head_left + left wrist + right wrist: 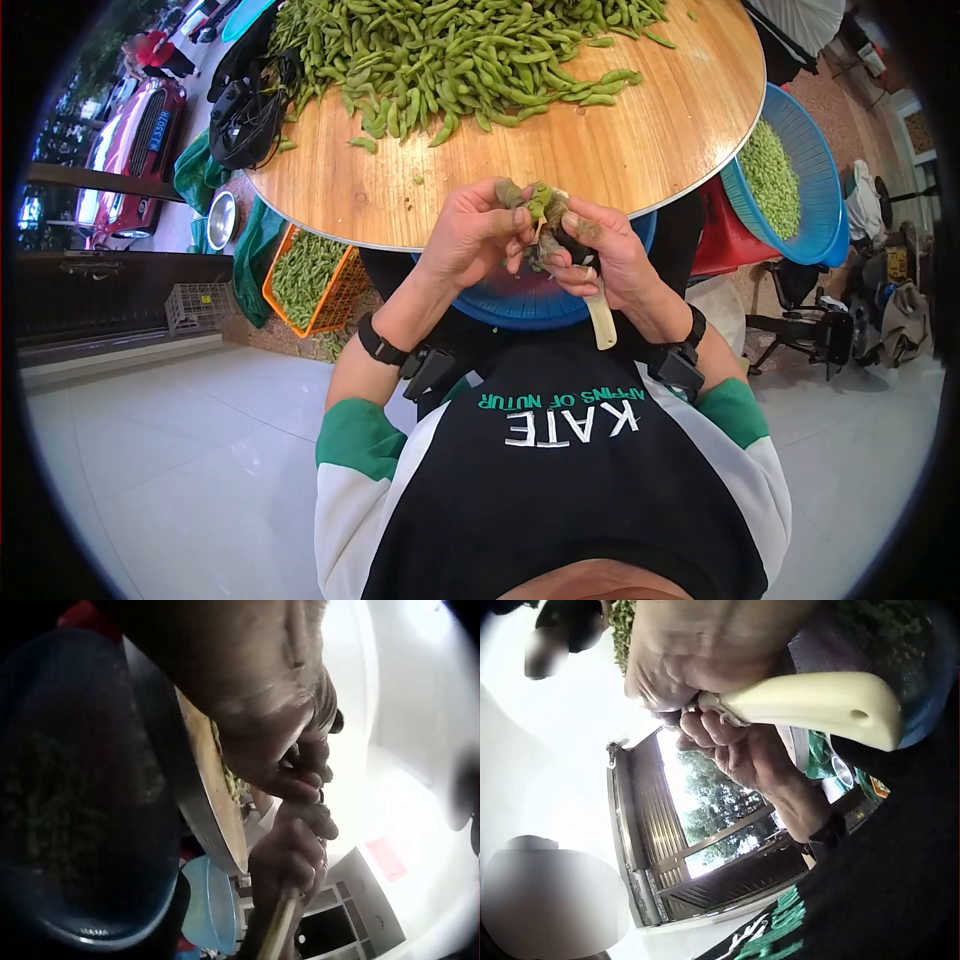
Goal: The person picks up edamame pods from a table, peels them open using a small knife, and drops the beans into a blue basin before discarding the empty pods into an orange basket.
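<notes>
At the table's near edge, my left hand [470, 235] pinches a green soybean pod [540, 198] between thumb and finger. My right hand [622, 255] meets it from the other side and grips a tool by its cream handle [602, 318]; the tool's working end is hidden among the fingers. The fingertips of both hands look dark and greenish. In the right wrist view the handle [817, 705] sticks out of the fist, with a hole near its end. Below the hands sits a blue basin [520, 314], and the left wrist view shows dim green bits inside it.
A big heap of pods [450, 60] covers the far part of the round wooden table [660, 130]. At right, a blue basket [822, 170] holds shelled beans [768, 180]. An orange crate [350, 275] of pods stands on the floor at left. A black bag [240, 120] lies on the table's left edge.
</notes>
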A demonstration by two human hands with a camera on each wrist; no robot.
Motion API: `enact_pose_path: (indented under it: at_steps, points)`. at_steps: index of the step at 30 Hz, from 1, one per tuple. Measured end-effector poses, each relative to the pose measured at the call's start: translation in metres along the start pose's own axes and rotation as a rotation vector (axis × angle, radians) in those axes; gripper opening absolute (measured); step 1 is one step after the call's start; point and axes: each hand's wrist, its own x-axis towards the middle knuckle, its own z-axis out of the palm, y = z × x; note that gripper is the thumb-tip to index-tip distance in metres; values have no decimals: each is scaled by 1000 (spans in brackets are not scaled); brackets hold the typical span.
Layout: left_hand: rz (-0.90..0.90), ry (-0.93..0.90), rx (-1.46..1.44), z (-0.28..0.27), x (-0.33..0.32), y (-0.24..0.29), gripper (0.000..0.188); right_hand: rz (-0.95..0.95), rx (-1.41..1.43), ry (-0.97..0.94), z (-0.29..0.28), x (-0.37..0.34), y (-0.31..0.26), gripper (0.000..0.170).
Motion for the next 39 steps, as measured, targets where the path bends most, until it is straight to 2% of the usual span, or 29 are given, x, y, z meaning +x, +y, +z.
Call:
enact_pose_path:
  at_steps: [3, 7, 9, 10, 12, 13, 14, 16, 17, 19, 21, 22, 23, 24, 25, 27, 28, 29, 30, 31, 32, 33, 34, 36, 38, 39]
  points:
    - [-100, -40, -161, -2, 0, -5, 11, 69, 132, -63, -7, -1, 1, 31]
    - [-89, -38, -49, 3, 0, -6, 11, 79, 169, -51, -9, -3, 1, 30]
    - [540, 101, 981, 8, -1, -11, 11, 47, 159, 76, -4, -4, 1, 31]
    - [542, 105, 979, 11, -4, -9, 11, 51, 158, 75, -3, -3, 2, 31]
    - [816, 139, 1626, 18, -11, -2, 10, 47, 132, 68, -1, -2, 4, 31]
    - [880, 126, 1672, 19, -12, 0, 7, 47, 130, 65, -1, -2, 4, 31]
    - [884, 128, 1674, 20, -13, 1, 7, 39, 141, 70, -1, -2, 5, 31]
    - [386, 216, 1122, 23, -17, 1, 22, 33, 152, 76, -1, -2, 7, 30]
    - [386, 217, 1122, 22, -18, 1, 22, 10, 122, 94, -1, -1, 8, 28]
    - [106, 206, 564, 18, -16, 2, 22, -15, 88, 108, -1, -1, 7, 27]
    - [79, 204, 460, 16, -15, 0, 20, -50, -248, 182, -2, -2, 6, 33]
    - [51, 203, 354, 16, -15, -3, 18, -55, -250, 181, -2, -1, 7, 33]
    - [54, 200, 357, 17, -14, -6, 18, -91, -400, 243, -3, 0, 9, 31]
    - [131, 255, 542, 19, -14, -11, 17, -128, -550, 304, -2, 2, 10, 30]
    - [210, 311, 728, 21, -15, -15, 16, -133, -552, 301, 1, 4, 10, 30]
    - [224, 300, 838, 24, -16, -16, 15, -362, -904, 373, 5, 8, 8, 25]
    - [232, 289, 943, 25, -16, -17, 15, -371, -904, 373, 4, 9, 8, 25]
    - [316, 269, 1001, 21, -15, -22, 15, -459, -1005, 376, 1, 11, 9, 28]
    - [325, 262, 1006, 19, -15, -26, 15, -550, -1108, 377, -2, 14, 9, 31]
    - [393, 253, 1158, 18, -15, -27, 17, -567, -1115, 373, -3, 15, 6, 31]
    - [465, 247, 1311, 18, -15, -27, 19, -686, -1326, 361, -3, 15, 4, 32]
    - [520, 254, 1293, 20, -14, -28, 18, -805, -1535, 351, -3, 15, 3, 33]
    - [534, 244, 1299, 23, -14, -28, 18, -821, -1540, 355, -3, 16, 4, 33]
    - [438, 286, 1294, 30, -15, -30, 15, -828, -1571, 322, -4, 18, 7, 31]
    - [464, 287, 1331, 33, -17, -33, 15, -845, -1581, 303, -2, 17, 1, 27]
    - [408, 291, 1226, 35, -18, -33, 14, -803, -1590, 267, -5, 16, 1, 27]
